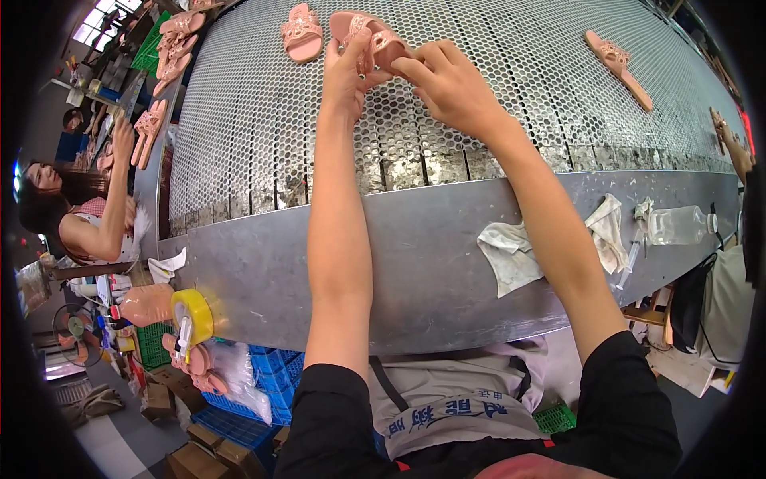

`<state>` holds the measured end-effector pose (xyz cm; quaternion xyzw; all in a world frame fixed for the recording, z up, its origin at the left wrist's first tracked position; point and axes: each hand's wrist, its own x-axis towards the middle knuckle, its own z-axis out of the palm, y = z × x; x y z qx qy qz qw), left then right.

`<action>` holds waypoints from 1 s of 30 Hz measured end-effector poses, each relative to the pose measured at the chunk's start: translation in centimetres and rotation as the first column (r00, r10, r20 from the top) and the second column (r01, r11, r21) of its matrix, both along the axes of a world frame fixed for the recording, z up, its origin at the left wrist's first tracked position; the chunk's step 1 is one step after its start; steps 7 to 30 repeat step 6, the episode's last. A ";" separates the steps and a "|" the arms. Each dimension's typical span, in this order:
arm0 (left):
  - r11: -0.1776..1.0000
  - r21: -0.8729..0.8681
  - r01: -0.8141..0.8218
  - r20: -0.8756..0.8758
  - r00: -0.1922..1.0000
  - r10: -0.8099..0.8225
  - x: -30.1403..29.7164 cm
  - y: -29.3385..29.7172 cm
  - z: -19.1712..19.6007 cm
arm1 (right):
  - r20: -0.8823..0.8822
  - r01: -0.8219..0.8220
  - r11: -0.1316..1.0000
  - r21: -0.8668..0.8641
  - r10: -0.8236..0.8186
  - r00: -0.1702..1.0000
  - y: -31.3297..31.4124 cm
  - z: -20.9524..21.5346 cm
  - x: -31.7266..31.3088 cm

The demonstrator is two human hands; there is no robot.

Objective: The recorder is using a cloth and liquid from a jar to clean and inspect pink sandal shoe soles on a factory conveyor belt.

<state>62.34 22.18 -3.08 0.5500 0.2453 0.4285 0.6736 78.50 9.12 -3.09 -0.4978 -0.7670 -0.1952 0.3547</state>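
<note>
My left hand grips a pink slide sandal with a cut-out strap, thumb across the strap. At the sandal's right edge is my right hand, fingers curled and pinching the rim; the fingertips are partly hidden. Both hands are above a metal mesh conveyor. Just left of my left hand, a second pink sandal lies on the mesh. Farther right on the mesh lies another one, a pink sandal turned at a slant.
A grey metal ledge edges the conveyor, with white cloths, a clear bottle and yellow tape on it. A co-worker sits at left near more pink sandals. Another person's hand shows at far right. Blue crates stand below.
</note>
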 end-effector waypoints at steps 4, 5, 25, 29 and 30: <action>0.997 0.071 0.014 0.083 0.996 -0.020 0.3 0.0 0.2 | -0.239 -0.036 0.999 -0.033 0.027 0.971 0.0 -1.0 0.6; 0.994 0.104 -0.012 0.100 0.995 0.002 0.5 0.0 0.2 | -0.362 -0.012 0.997 -0.073 -0.015 0.932 -0.1 -1.1 0.9; 0.990 0.138 -0.037 0.117 0.993 0.021 0.6 -0.1 0.2 | -0.359 0.029 0.997 -0.072 -0.053 0.932 0.0 -1.1 1.3; 0.990 0.138 -0.037 0.117 0.993 0.021 0.6 -0.1 0.2 | -0.359 0.029 0.997 -0.072 -0.053 0.932 0.0 -1.1 1.3; 0.990 0.138 -0.037 0.117 0.993 0.021 0.6 -0.1 0.2 | -0.359 0.029 0.997 -0.072 -0.053 0.932 0.0 -1.1 1.3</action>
